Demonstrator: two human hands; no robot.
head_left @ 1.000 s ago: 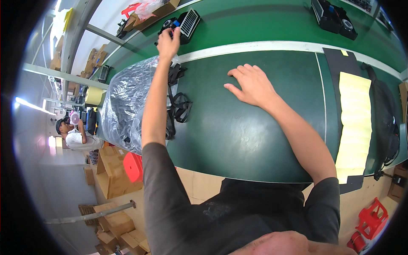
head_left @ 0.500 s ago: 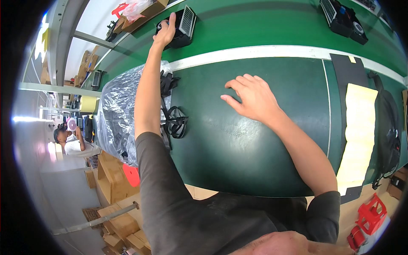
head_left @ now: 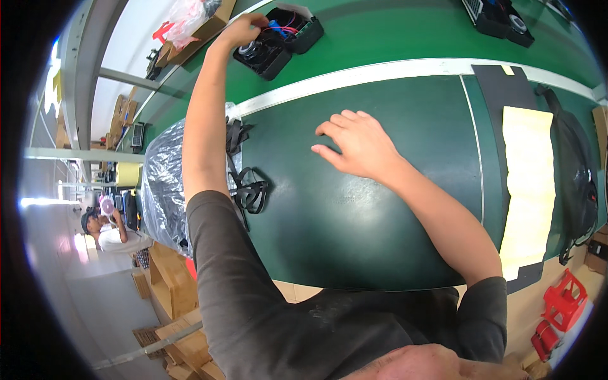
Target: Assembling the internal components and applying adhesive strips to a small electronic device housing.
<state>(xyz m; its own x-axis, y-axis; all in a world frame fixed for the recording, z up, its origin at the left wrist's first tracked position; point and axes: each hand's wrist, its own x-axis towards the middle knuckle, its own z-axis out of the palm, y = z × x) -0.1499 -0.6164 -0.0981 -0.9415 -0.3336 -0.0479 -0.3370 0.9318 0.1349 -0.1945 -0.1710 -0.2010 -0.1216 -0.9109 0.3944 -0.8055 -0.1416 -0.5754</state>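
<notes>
My left hand [head_left: 242, 31] reaches to the far left, its fingers curled at the edge of a black device housing [head_left: 266, 62] on the green conveyor belt. The housing lies opened out in two halves, showing red and blue wires and a round part. My right hand [head_left: 362, 142] is over the dark green tabletop [head_left: 354, 234], fingers loosely bent and apart, holding nothing. Nearest to my left forearm is a bag wrapped in clear plastic [head_left: 163, 190] with black straps [head_left: 252, 193].
A similar black device [head_left: 500, 25] sits farther right on the belt [head_left: 386, 31]. Yellow paper [head_left: 527, 190] on a black sheet and a black bag [head_left: 575, 177] lie at right. Red stools [head_left: 565, 301] stand on the floor. Another person [head_left: 117, 234] is far left.
The device on the belt has gone from closed with its grille upright to opened out, its wires showing. My left hand has shifted slightly left and up. The right hand keeps its pose.
</notes>
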